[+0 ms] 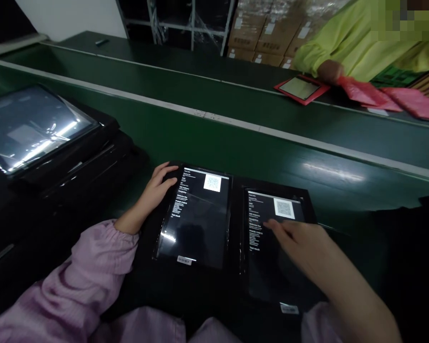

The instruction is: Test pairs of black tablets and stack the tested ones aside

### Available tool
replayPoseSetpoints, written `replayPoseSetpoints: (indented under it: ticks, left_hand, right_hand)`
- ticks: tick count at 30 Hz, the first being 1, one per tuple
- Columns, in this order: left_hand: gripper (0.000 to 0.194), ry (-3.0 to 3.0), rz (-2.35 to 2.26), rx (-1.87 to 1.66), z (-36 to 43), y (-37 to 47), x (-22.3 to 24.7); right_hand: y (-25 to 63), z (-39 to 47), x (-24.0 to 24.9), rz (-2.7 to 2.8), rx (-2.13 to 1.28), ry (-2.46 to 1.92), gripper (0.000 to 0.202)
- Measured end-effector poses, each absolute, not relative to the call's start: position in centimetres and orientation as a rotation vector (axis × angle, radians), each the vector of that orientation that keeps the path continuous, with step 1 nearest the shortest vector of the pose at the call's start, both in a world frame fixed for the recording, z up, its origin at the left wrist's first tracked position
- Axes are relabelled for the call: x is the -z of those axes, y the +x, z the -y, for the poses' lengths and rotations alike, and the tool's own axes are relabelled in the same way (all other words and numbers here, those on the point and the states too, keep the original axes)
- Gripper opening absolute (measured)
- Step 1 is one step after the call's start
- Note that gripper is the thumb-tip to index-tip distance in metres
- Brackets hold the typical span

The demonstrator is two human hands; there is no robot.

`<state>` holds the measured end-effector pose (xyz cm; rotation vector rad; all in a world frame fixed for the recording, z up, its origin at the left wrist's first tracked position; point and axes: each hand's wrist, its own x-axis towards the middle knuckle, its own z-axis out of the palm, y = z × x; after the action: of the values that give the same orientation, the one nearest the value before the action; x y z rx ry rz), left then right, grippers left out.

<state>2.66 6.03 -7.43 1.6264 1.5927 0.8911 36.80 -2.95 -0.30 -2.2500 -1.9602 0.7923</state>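
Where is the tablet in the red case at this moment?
In the head view, the tablet in the red case lies at upper right, across the green conveyor belt, beside a co-worker's hand and pink bags.

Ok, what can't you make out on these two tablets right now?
Head view:
- Left tablet: text too small; glare; left hand covers its top-left corner.
- Right tablet: right hand hides mid-screen; its fingertip motion-blurred.
- Bottom-edge labels: too small.
- Stacked tablet: screen washed out by reflections.
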Motion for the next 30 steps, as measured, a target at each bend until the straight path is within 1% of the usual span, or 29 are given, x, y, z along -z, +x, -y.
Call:
replayPoseSetpoints:
  ticks: [2,5,7,9,10,11,12,14,16,20,24,27,30]
  left_hand:
    - [0.044,1.645,-1.591,-0.861,-6.0,2.6,7.5]
    - [0.051,1.675,-1.6,-0.813,-5.9,2.7,7.4]
    - [0.061,1.702,-1.61,-0.769,-5.8,2.9,7.2]
    - [0.077,1.73,-1.632,-0.689,-5.7,3.1,6.9]
    - [0.082,1.735,-1.642,-0.652,-5.7,3.1,6.8]
    - [0.083,1.732,-1.647,-0.632,-5.7,3.1,6.7]
    - [0.079,1.719,-1.643,-0.633,-5.7,3.0,6.7]
    - [0.064,1.676,-1.612,-0.687,-5.7,2.9,6.7]
    - [0.055,1.64,-1.578,-0.74,-5.8,2.7,6.8]
    - [0.051,1.612,-1.565,-0.787,-6.1,2.6,7.1]
    - [0.047,1.624,-1.594,-0.798,-6.7,2.7,7.3]
    - [0.045,1.64,-1.627,-0.795,-7.2,2.9,7.3]
    - [0.041,1.66,-1.68,-0.805,-7.7,3.3,7.4]
  right_hand:
    - [37.7,3.0,-0.3,1.885,-0.703,-2.27,0.06]
    - [38.5,3.2,-1.0,1.849,-0.585,-2.169,0.066]
    - [38.7,3.2,-1.0,1.846,-0.574,-2.14,0.069]
    - [38.9,3.1,-0.7,1.839,-0.586,-2.118,0.069]
    - [38.9,3.0,-0.4,1.837,-0.587,-2.109,0.068]
    - [38.9,2.9,-0.1,1.838,-0.581,-2.103,0.067]
    - [38.9,2.7,0.2,1.843,-0.571,-2.101,0.066]
    - [38.8,2.4,0.7,1.863,-0.563,-2.094,0.066]
    - [38.6,2.1,1.2,1.881,-0.595,-2.082,0.066]
    - [38.3,1.8,1.9,1.887,-0.672,-2.089,0.065]
    - [38.6,1.8,2.0,1.868,-0.667,-2.109,0.061]
    - [39.0,2.2,1.2,1.825,-0.602,-2.1,0.067]
    - [39.4,2.5,0.3,1.795,-0.614,-2.131,0.071]
